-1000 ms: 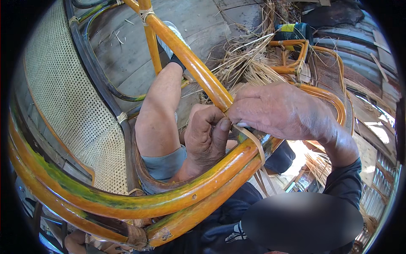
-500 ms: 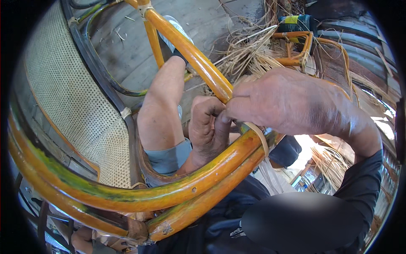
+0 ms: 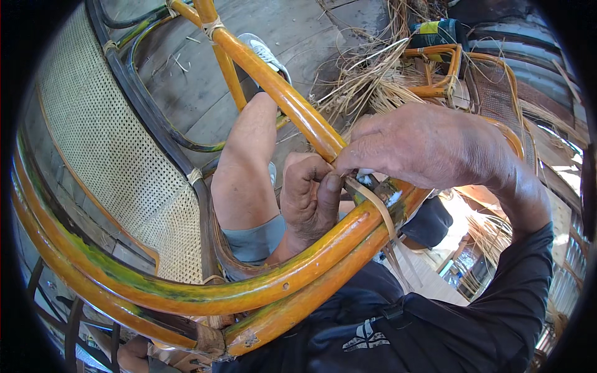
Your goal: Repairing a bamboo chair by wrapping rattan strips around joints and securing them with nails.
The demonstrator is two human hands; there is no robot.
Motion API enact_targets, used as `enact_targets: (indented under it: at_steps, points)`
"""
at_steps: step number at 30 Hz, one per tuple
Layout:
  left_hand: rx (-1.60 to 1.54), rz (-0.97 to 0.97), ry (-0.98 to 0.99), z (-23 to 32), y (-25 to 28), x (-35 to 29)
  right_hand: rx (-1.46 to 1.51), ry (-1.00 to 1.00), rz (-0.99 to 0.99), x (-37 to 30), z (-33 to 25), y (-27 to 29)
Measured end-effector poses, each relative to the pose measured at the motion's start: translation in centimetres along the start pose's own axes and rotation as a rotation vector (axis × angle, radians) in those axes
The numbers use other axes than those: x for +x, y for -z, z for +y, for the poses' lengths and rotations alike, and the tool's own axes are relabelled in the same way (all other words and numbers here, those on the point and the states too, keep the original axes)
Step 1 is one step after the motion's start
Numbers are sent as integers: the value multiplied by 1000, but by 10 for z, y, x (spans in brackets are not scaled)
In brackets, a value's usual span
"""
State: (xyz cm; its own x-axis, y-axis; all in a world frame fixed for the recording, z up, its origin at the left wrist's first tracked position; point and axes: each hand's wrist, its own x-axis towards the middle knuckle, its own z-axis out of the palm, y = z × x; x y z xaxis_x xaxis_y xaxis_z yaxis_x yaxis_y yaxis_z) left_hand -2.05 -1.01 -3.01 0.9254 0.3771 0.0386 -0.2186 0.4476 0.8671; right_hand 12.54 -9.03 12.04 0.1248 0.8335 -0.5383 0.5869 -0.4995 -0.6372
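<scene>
A flat tan rattan strip (image 3: pixel 378 206) loops over the glossy orange-brown poles (image 3: pixel 317 256) of a cane chair frame, near where an upright pole (image 3: pixel 280 93) joins them. My left hand (image 3: pixel 310 196) is closed behind the curved poles, thumb pressed against its curled index finger at the strip's upper part. From the right, my right hand (image 3: pixel 423 146) reaches over the joint, its fingers pinched at the same spot, fingertips almost touching the left thumb. Those fingertips partly hide the strip's upper end. Loose tails of strip (image 3: pixel 401 264) hang below the poles.
A woven cane panel (image 3: pixel 124 168) with a dark frame stands at left. Tangled rattan strands (image 3: pixel 379 78) lie on the floor (image 3: pixel 205 68) ahead, beside a dark green container (image 3: pixel 444 34) and another orange frame (image 3: pixel 454 65). My bare leg (image 3: pixel 245 161) is beneath the chair frame.
My right hand has turned and lifted slightly, with its wrist more arched, uncovering more of the strip and joint. My left hand keeps its pinch. The whole view has shifted slightly.
</scene>
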Motion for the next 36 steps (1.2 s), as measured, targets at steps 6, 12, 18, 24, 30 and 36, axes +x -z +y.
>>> enact_targets:
  at_steps: [6,12,18,24,30,36]
  points:
    - [-77,12,-2,-6,0,-2,-23,-45,7,-2,4,2]
    - [-82,-49,36,11,11,-1,171,-283,953,-75,-6,16]
    - [26,-212,90,-1,11,23,498,-640,1726,-209,41,-152]
    - [-68,-459,352,-32,0,-9,795,-1439,1224,-190,58,-396]
    - [59,-436,331,-26,29,-3,736,-1359,935,-122,23,-457]
    - [128,-196,156,-4,51,9,846,-1335,1038,-128,8,-473]
